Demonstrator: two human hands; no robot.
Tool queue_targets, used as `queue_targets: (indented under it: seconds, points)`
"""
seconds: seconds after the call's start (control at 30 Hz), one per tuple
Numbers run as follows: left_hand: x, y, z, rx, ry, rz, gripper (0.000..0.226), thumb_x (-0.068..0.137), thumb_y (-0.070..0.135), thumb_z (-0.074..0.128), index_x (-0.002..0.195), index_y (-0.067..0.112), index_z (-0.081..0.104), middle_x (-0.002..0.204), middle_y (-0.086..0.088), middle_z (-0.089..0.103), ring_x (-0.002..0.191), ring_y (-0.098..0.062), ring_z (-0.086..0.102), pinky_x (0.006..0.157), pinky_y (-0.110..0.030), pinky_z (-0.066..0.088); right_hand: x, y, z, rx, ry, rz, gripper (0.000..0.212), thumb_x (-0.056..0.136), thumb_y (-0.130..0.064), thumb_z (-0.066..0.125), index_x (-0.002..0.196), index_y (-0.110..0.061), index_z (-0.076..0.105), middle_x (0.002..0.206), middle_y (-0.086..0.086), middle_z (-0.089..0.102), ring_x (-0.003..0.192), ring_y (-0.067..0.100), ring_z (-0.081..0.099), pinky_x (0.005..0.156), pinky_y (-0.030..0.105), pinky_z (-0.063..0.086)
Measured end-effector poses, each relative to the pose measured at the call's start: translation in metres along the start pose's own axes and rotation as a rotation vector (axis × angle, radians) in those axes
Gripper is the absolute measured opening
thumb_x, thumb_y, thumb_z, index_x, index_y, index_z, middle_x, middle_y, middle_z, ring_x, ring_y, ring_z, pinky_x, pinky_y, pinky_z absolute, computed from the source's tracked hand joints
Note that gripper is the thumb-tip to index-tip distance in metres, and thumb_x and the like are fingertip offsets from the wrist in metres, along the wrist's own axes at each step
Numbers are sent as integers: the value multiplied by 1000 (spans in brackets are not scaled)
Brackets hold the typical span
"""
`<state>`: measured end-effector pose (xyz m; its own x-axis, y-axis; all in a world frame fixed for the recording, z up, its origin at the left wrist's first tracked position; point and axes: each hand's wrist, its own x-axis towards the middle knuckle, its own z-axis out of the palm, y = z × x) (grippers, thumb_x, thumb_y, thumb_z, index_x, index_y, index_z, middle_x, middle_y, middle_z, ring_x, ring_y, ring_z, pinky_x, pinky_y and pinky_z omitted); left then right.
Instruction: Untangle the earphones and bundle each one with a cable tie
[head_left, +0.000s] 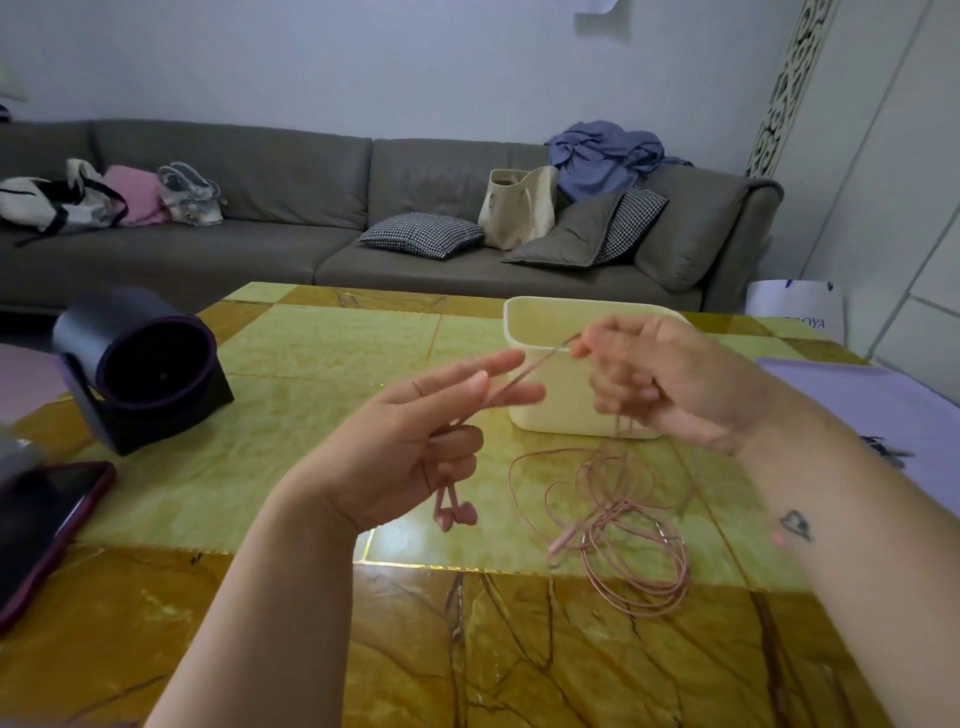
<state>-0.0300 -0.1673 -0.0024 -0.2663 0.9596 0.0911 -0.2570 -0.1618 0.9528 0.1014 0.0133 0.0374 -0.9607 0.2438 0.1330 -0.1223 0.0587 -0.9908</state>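
Plainly, the pink earphones (618, 512) are only half sorted. The left hand (410, 457) has its lower fingers curled round the cable just above the two earbuds (452, 512), which dangle under the palm, while its longer fingers lie straight along the strand. The right hand (670, 384) has a pinching grip on the same cable further along, so a short run is stretched between the two hands above the desk (291, 467). The rest falls from the right hand into loose, overlapping loops on the desk, with what looks like the plug (561, 543) lying among them.

The risk lies in those loops. If the right hand draws the strand up or sideways too quickly, crossing turns could cinch into a knot rather than slide free, and the plug end might catch in a loop. A hard tug could also strain the thin wire at the earbuds, where the left grip anchors it.

Just behind the hands stands a cream bin (545, 322), close enough for a sweeping right hand to knock. A dark cylindrical device (145, 364) and a phone (47, 525) sit well to the left, a purple mat (857, 395) lies to the right, and a sofa (291, 208) stands beyond. Nothing to bind the bundle with can be made out — small dark bits on the mat are too blurred to name.
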Motion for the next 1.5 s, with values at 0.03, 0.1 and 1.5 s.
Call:
queue_targets:
  seconds: [0.03,0.1,1.5]
  points:
    - [0,-1,-1,133,11,-55,28,87,31,58,111,22,69,93,-1,65,42,-4,28,41,-20,35,3,-3,-4,48,31,-41,16,68,-32,74,71,-17,73,45,-9,31,40,4,26,46,18,32]
    - [0,-4,4,336,-49,-173,28,88,39,51,100,24,71,66,4,50,46,-7,33,44,-24,34,9,-8,-9,83,89,-93,19,65,-35,71,69,-17,73,46,-8,33,40,3,25,43,16,25]
    - [31,-30,34,-54,199,37,36,103,31,30,96,17,61,70,-2,63,73,-16,64,91,-58,46,5,-59,44,-884,6,-139,26,91,-35,57,75,-21,72,51,-9,51,45,2,40,49,10,32]
